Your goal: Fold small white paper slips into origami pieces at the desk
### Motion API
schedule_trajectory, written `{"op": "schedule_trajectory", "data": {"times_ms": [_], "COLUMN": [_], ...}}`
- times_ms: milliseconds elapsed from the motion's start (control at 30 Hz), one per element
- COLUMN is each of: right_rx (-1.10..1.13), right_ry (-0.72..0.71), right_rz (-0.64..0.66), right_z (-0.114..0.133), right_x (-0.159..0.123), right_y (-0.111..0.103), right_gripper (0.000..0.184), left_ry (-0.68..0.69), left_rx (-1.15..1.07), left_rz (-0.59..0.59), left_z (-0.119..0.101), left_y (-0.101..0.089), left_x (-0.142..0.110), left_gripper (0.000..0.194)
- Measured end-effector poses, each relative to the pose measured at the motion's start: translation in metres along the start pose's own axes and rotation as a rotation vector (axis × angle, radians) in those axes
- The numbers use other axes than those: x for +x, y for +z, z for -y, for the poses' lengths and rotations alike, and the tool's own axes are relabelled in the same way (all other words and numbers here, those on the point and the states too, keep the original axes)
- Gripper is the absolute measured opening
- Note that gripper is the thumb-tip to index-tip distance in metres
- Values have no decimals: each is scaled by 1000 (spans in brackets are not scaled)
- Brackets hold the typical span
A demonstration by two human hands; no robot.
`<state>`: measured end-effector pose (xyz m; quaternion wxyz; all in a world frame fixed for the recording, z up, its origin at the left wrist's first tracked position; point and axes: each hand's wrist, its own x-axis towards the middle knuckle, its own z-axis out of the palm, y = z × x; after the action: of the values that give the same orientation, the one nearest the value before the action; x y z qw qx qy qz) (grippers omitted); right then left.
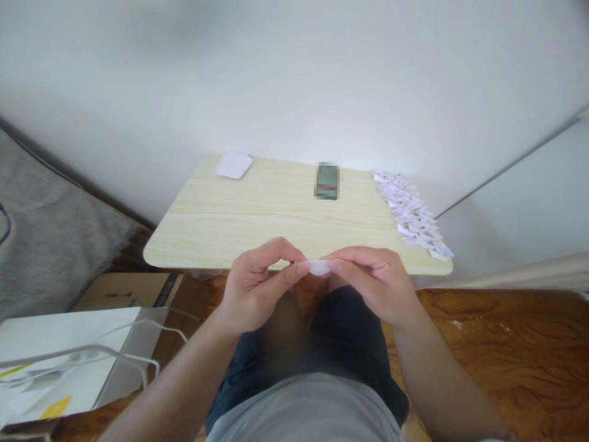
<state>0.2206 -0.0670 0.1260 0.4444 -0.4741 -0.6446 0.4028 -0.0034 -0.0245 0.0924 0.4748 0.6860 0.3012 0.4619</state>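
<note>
A small folded piece of white paper (318, 267) is held up near the table's front edge, above my lap. My left hand (260, 282) pinches its left end between thumb and forefinger. At its right end, my right hand (375, 279) grips it the same way. Folded white paper pieces (409, 212), several of them, lie in overlapping rows along the right side of the light wooden table (276, 212). A stack of white paper sheets (234, 165) rests at the table's back left corner. The fingers partly cover the held piece.
A green, blurred-out rectangular item (327, 181) lies at the back middle of the table, near the white wall (294, 80). To the left are a cardboard box (124, 290), a white box (59, 350) with white cables (133, 356) on it, and grey fabric (55, 227).
</note>
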Motion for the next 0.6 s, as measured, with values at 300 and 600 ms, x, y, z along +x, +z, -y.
{"op": "schedule_trajectory", "data": {"times_ms": [300, 600], "right_rx": [-65, 207], "right_ry": [57, 171], "right_rz": [-26, -180], "right_z": [-13, -32], "right_x": [3, 9], "right_y": [-3, 10], "right_gripper": [23, 22], "left_ry": [-109, -206], "left_rx": [-16, -259], "left_rz": [-52, -143], "left_z": [15, 29], "left_y": [1, 17], "left_x": [3, 6], "left_gripper": [17, 18]}}
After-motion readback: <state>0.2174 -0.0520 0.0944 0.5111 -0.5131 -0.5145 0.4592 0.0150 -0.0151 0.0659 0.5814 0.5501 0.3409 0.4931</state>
